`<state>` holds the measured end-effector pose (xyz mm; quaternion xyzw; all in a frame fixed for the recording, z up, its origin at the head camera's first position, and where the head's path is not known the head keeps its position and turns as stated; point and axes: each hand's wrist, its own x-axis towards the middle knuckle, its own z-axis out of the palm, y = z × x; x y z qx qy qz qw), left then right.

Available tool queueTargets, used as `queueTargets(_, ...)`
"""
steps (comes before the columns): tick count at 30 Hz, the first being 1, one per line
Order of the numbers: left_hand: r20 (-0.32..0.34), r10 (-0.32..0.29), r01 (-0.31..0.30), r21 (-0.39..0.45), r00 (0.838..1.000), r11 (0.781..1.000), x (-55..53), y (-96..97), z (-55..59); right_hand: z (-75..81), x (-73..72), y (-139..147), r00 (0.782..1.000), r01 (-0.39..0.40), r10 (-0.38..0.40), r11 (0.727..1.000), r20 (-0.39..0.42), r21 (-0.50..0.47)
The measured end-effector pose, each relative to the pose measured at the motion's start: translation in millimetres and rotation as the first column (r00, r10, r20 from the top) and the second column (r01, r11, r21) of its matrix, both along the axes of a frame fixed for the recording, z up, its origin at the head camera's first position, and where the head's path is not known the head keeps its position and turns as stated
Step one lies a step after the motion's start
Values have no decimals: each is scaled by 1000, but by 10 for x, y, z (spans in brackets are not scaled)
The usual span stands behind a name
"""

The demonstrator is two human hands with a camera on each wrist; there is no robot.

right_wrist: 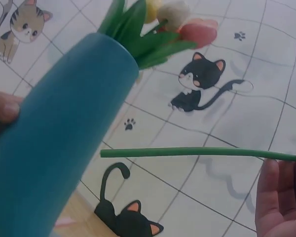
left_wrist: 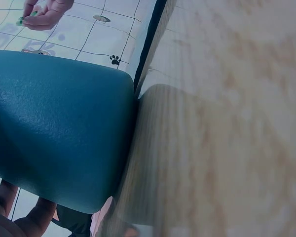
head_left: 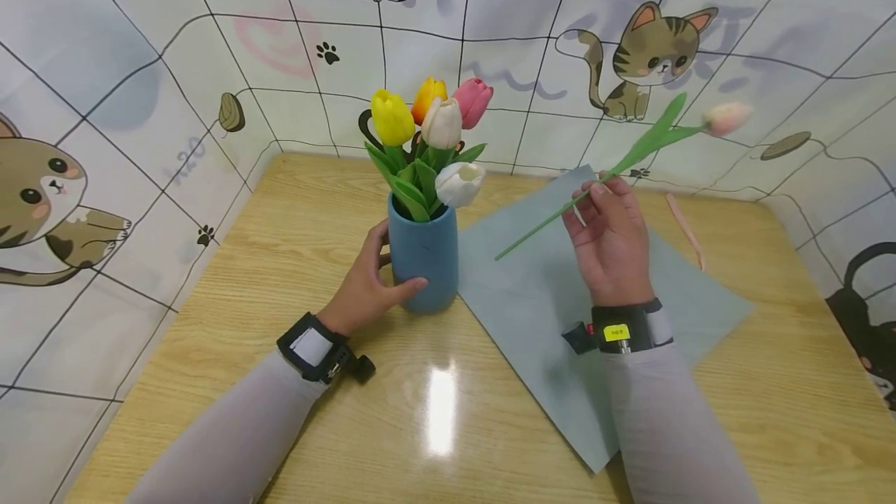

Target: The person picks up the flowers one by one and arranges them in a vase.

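Note:
A blue vase [head_left: 425,259] stands upright on the wooden table, holding several tulips [head_left: 442,124] in yellow, orange, pink and white. My left hand [head_left: 367,278] grips the vase from its left side, with the thumb across the front and the fingers partly hidden behind. Over to the right, my right hand [head_left: 610,236] pinches the green stem of a single pale pink tulip [head_left: 651,138] between thumb and fingers. Its bloom points up and right, while the bare stem end slants down toward the vase. In the right wrist view, that stem end [right_wrist: 138,152] is apart from the vase.
A grey-blue paper sheet [head_left: 518,294] lies on the table [head_left: 336,426] beneath my right hand, beside the vase. A thin pink strip [head_left: 686,232] lies at the sheet's far right. Cloth with printed cats [head_left: 504,68] hangs around the table's back and sides.

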<state>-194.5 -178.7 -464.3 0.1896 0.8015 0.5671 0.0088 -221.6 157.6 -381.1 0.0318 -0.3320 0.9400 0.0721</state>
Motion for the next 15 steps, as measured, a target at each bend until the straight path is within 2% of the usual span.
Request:
queueTargets(6,1,3,-3,0,1000,1000,0,3,-2,129,36,-157,1000,9,-10,999,-24,-31)
queueTargets(15,-8,3,-3,0,1000,1000,-12,3,-10,405,48,-373,998,33,-36,996,-45,-78)
